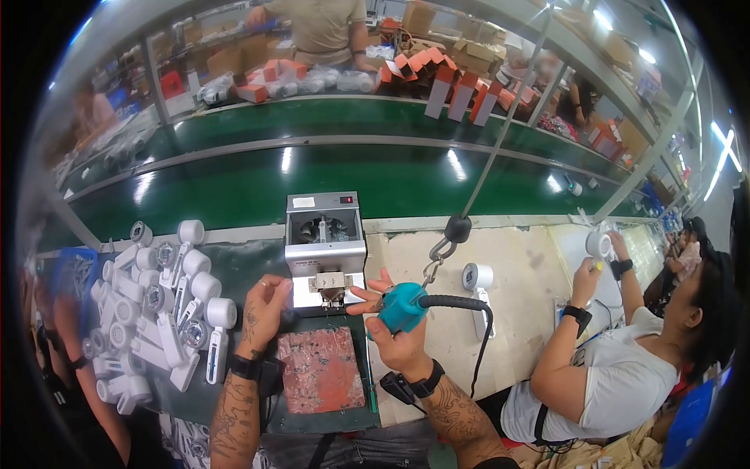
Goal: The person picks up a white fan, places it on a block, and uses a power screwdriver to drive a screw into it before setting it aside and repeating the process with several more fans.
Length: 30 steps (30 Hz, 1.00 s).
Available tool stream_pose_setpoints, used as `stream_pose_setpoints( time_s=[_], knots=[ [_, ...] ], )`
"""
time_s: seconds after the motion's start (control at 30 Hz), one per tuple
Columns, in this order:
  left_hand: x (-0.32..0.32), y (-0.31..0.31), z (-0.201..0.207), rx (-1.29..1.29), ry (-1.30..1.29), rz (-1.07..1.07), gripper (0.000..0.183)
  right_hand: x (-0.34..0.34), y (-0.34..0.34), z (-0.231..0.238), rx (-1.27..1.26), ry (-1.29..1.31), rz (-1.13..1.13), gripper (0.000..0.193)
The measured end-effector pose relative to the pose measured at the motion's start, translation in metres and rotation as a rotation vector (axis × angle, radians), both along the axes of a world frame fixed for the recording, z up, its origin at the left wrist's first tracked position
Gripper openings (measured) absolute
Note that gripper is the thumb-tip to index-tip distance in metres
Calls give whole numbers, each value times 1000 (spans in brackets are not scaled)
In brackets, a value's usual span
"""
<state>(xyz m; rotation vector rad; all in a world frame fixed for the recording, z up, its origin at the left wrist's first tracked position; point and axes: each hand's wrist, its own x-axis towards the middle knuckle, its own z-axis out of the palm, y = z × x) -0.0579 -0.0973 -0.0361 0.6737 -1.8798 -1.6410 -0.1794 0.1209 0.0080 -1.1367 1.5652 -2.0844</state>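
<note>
My right hand (402,336) is wrapped round a teal electric screwdriver (402,306), its thumb on the body and some fingers stretched toward the machine. The tool hangs from a metal hook and cord, and its bit is hidden. Close by on the left stands a silver screw feeder (325,254) with small dark screws in its open tray. My left hand (266,307) is beside the feeder's front left corner, fingers loosely bent and nothing seen in them. Below the feeder, between my forearms, lies a worn reddish square pad (322,369).
Many white round-headed handheld devices (160,305) are heaped at left; another white device (479,293) lies right of the screwdriver. A black cable (488,332) loops down from the tool. A co-worker (601,344) sits at right. Beyond the bench runs a green conveyor (406,172).
</note>
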Motion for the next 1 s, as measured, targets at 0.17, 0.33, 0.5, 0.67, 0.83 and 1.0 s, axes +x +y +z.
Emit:
stream_pose_setpoints(
  time_s=[0.17,0.33,0.5,0.67,0.83,1.0],
  knots=[
    [2,-1,2,-2,9,-1,20,-4,-1,-2,-24,54,34,54],
    [2,0,2,-5,8,-7,20,-4,-1,-5,-22,70,6,50],
    [1,0,1,-14,4,-8,19,-7,-1,-7,-23,141,-1,48],
    [2,-1,4,-14,2,-5,19,-8,-3,-9,-33,168,-3,47],
    [0,-1,3,-16,3,-10,18,-9,-2,-9,-31,163,-12,47],
    [3,-1,1,-2,3,-7,18,0,-1,-5,-9,-15,4,50]
  ],
)
